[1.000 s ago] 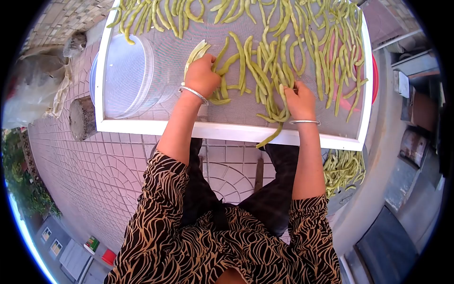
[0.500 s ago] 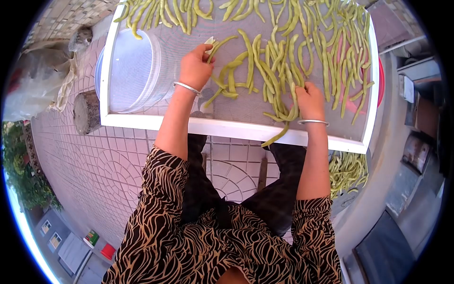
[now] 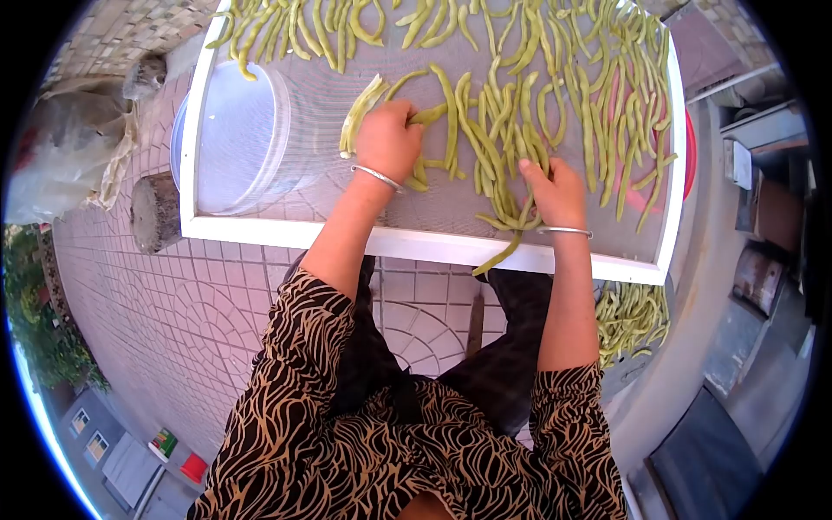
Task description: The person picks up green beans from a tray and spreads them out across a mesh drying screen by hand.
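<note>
Green bean pods (image 3: 490, 147) lie in a loose heap on a white-framed mesh screen (image 3: 416, 245). My left hand (image 3: 390, 143) is closed over the pods at the heap's left side; its fingertips are hidden, so what it grips is unclear. Just beyond it sits a small stack of paler pods (image 3: 360, 114). At the heap's right edge, my right hand (image 3: 555, 192) has its thumb and fingers closed around a pod. One pod (image 3: 499, 255) hangs over the near edge of the frame.
Rows of pods (image 3: 628, 113) cover the screen's far and right parts. Under the mesh at left is a round, pale blue container (image 3: 247, 139). More pods (image 3: 631, 321) lie below at the right. A log stump (image 3: 156, 212) stands left of the screen.
Since half a second ago, my left hand has moved right and nearer, from a single curved pod back over the heap. The pale stack beside it now shows. My right hand remains at the heap's edge.
</note>
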Demonstrator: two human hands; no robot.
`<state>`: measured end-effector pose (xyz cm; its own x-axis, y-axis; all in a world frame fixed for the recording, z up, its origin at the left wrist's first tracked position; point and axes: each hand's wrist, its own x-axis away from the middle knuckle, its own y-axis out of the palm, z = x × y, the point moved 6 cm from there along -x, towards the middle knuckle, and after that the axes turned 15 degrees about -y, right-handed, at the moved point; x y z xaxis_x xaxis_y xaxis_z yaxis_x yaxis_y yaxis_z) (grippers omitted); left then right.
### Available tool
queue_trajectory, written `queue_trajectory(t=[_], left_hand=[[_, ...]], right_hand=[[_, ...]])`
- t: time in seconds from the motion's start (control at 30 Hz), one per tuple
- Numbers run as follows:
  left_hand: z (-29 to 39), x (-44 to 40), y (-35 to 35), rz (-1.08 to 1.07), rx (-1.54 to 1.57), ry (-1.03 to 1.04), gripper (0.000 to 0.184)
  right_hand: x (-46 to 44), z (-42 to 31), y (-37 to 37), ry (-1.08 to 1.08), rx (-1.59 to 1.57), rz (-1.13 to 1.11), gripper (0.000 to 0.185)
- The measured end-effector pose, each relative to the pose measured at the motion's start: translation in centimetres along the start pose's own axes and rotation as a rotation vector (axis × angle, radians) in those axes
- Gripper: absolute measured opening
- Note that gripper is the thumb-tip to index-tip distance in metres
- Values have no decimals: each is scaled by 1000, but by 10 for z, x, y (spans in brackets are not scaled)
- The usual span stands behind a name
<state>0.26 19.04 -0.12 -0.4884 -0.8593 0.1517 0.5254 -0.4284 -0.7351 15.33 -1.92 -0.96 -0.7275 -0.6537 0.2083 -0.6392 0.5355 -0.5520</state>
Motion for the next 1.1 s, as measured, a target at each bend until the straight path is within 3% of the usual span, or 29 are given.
queue_trajectory(t=[0.13,0.43,0.73,0.93,1.1], left_hand=[[-4,-12,-7,75,198,-81,19],[16,-25,-9,320,-51,123,16],[18,-13,15,173,-382,44,28],[18,-19,22,64,-327,66,29],[14,-35,25,159,-143,-68,24]], right_hand=[[3,-2,0,46,-22,-6,36],[2,-3,-1,9,-2,-6,35],[5,-11,-4,18,44,-27,34],[5,-14,-4,-9,29,-12,33],[6,-20,-5,-8,46,-17,33]])
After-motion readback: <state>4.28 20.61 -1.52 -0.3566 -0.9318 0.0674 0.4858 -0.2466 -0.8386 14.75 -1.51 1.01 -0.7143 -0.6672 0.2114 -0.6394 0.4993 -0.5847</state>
